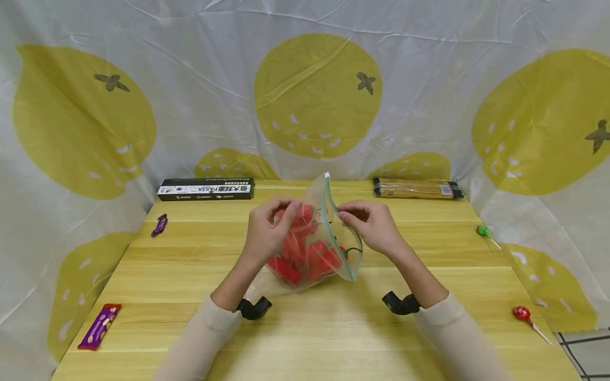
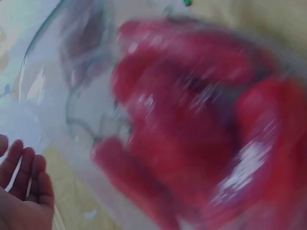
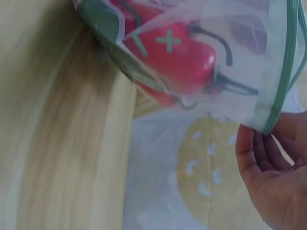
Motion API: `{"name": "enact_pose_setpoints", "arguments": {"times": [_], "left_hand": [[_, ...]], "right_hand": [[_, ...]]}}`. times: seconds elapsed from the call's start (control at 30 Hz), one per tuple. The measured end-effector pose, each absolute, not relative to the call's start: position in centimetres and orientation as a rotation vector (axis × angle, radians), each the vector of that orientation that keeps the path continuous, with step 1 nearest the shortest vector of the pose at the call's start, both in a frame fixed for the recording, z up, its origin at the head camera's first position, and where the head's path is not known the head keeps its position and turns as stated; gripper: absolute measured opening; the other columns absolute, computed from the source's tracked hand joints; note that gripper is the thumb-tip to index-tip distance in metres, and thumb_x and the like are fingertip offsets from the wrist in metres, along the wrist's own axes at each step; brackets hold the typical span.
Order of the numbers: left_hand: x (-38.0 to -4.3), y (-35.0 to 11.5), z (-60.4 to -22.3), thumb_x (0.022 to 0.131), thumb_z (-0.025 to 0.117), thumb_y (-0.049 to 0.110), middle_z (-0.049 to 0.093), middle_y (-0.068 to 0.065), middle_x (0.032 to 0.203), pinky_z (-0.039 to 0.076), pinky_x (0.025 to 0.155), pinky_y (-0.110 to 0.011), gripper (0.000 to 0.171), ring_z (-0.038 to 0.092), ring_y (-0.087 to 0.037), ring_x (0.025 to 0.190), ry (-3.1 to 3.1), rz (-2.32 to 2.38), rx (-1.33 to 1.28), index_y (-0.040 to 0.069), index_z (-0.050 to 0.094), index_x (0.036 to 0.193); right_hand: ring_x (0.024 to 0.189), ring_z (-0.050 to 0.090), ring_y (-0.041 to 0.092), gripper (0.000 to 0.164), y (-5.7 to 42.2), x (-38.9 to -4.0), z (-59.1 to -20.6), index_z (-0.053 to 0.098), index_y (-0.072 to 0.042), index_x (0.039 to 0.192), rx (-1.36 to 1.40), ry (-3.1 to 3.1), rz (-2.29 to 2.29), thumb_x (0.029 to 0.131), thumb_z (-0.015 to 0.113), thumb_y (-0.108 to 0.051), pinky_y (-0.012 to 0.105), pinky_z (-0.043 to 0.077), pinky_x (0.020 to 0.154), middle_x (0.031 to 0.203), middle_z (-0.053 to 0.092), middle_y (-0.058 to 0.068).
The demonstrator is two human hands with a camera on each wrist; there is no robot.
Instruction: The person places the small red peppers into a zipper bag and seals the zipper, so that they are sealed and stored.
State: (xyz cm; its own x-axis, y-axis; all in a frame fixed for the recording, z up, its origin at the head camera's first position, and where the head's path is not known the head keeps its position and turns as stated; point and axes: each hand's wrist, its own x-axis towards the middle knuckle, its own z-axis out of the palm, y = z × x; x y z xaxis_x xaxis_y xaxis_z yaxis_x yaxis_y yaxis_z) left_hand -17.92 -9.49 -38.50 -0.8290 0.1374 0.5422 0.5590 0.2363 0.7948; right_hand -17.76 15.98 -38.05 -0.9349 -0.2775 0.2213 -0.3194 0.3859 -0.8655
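A clear zip bag point(image 1: 312, 196) with a green seal strip stands tilted over the wooden table, its mouth gaping toward the right. Several red peppers point(image 1: 290, 254) with dark stems lie inside it; they fill much of the left wrist view, blurred. My right hand point(image 1: 374, 225) pinches the bag's rim at the green seal strip point(image 3: 283, 76), thumb on one side and fingers on the other. My left hand point(image 1: 269, 230) is at the bag's left side, overlapping it in the head view. In the left wrist view its fingers point(image 2: 29, 167) are loosely bent beside the plastic, with nothing seen between them.
At the back stand a black pasta box point(image 1: 206, 189) on the left and a pack of noodles point(image 1: 416, 188) on the right. Purple wrapped sweets point(image 1: 160, 225) and a purple bar point(image 1: 100, 326) lie left. Green point(image 1: 483, 231) and red point(image 1: 521, 313) lollipops lie right. A lemon-print curtain point(image 1: 200, 106) surrounds the table.
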Motion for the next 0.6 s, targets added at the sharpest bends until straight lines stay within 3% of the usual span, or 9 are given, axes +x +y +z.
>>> {"name": "enact_pose_setpoints", "arguments": {"times": [0.13,0.33,0.43,0.6], "left_hand": [[-20.2,-10.4,-35.4,0.101,0.054,0.026,0.066,-0.010,0.124,0.048,0.102,-0.035,0.030,0.061,-0.017,0.117,-2.349,-1.713,-0.655,0.011,0.064,0.124],[-23.6,-10.6,-33.9,0.104,0.046,0.025,0.050,-0.007,0.146,0.039,0.112,-0.039,0.041,0.047,-0.020,0.135,-2.553,-1.790,-0.940,0.015,0.047,0.144],[-24.9,-10.5,-34.1,0.102,0.051,0.027,0.054,-0.003,0.142,0.040,0.110,-0.038,0.039,0.051,-0.018,0.130,-2.505,-1.880,-0.980,0.018,0.052,0.139],[-25.2,-11.0,-33.7,0.093,0.066,0.031,0.067,-0.002,0.113,0.051,0.094,-0.034,0.026,0.063,-0.019,0.104,-2.405,-1.963,-0.814,0.016,0.068,0.114]], "right_hand": [[0.084,0.069,0.015,0.021,16.3,-17.9,-37.3,0.072,-0.019,0.112,0.664,-2.629,1.580,0.094,0.064,-0.028,0.029,0.058,0.070,0.101,0.073,0.000],[0.080,0.069,0.017,0.020,15.7,-16.6,-33.7,0.072,-0.007,0.111,0.762,-2.652,1.561,0.095,0.063,-0.015,0.036,0.058,0.070,0.100,0.073,0.008],[0.083,0.069,0.022,0.021,15.8,-16.6,-32.7,0.070,-0.005,0.113,0.775,-2.654,1.596,0.096,0.062,-0.014,0.038,0.058,0.073,0.103,0.072,0.012],[0.087,0.068,0.019,0.023,16.9,-18.0,-32.9,0.070,-0.010,0.115,0.690,-2.658,1.655,0.095,0.063,-0.020,0.032,0.057,0.077,0.106,0.071,0.009]]}}
